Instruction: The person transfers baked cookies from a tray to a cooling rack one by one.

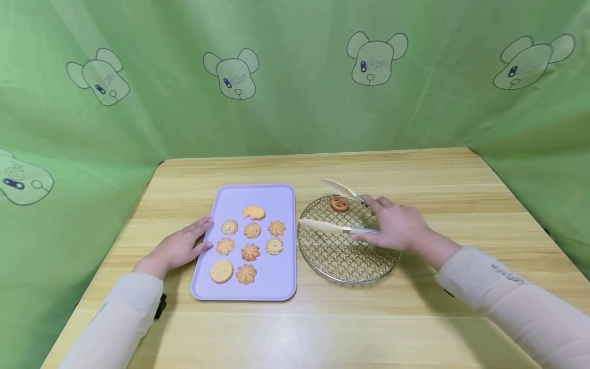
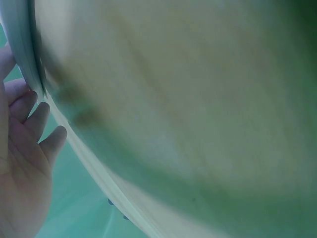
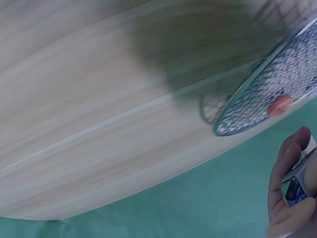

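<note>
My right hand (image 1: pixel 400 225) grips a pair of tongs (image 1: pixel 361 230) with metal arms and pale tips, spread wide apart. Between the arms, at the far side of a round wire rack (image 1: pixel 350 266), lies a small brown pretzel (image 1: pixel 339 204). The right wrist view shows the pretzel (image 3: pixel 280 105) on the mesh and the curled fingers (image 3: pixel 283 166) around the tongs' end. My left hand (image 1: pixel 182 246) rests against the left edge of a purple tray (image 1: pixel 230 197), fingers extended and touching its rim. On this tray sit several cookies, among them a fish-shaped one (image 1: pixel 254 212) and a round one (image 1: pixel 222 271).
Tray and rack stand side by side on a light wooden table (image 1: pixel 350 328), a narrow gap between them. Green fabric (image 1: pixel 299 118) printed with bear heads hangs behind the table and along both sides.
</note>
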The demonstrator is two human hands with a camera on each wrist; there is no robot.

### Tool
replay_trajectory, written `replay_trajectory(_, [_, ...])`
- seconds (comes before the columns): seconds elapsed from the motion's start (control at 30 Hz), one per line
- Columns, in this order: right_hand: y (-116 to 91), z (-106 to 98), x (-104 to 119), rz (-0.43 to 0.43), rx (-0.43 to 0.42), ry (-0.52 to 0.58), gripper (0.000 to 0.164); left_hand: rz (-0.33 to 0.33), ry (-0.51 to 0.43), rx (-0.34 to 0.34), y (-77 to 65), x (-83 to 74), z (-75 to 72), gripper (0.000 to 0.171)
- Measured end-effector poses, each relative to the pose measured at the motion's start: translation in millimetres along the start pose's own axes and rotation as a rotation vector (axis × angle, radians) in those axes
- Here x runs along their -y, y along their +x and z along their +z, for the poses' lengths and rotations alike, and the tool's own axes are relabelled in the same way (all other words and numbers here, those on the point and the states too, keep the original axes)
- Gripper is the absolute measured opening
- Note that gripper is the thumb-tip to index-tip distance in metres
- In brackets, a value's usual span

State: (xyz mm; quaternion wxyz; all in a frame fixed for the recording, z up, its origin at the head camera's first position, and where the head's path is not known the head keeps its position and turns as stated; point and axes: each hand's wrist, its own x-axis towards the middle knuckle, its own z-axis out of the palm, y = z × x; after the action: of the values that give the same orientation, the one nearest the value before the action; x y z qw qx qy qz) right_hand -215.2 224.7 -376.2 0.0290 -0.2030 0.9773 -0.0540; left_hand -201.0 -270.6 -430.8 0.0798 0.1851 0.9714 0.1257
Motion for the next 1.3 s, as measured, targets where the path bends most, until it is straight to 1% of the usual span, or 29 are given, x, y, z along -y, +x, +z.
replay_trajectory(0.3, [3.9,6.3,20.9,-0.075,-0.024,0.014,0.110,-0.005,0.000,0.002,0.3,0.8,0.3,0.065])
replay_trajectory(0.5, [6.2,10.7,31.9,-0.125,-0.052,0.002,0.111,-0.009,-0.001,0.008,1.3,0.2,-0.4,0.065])
replay_trajectory(0.63, [8.0,10.7,41.7,-0.134,-0.042,-0.008,0.113,-0.013,-0.002,0.010,1.1,0.0,-0.7,0.065])
replay_trajectory(0.73, [10.0,10.0,49.9,-0.142,-0.029,0.005,0.114,-0.014,-0.003,0.009,0.5,0.0,-0.8,0.065])
replay_trajectory(1.0, [14.7,13.2,69.8,-0.165,-0.020,0.022,0.110,-0.012,-0.002,0.007,-0.7,0.0,-1.3,0.065])
replay_trajectory(1.3, [11.9,18.1,88.3,-0.185,-0.010,0.056,0.109,-0.015,-0.004,0.008,0.1,0.3,-1.7,0.065])
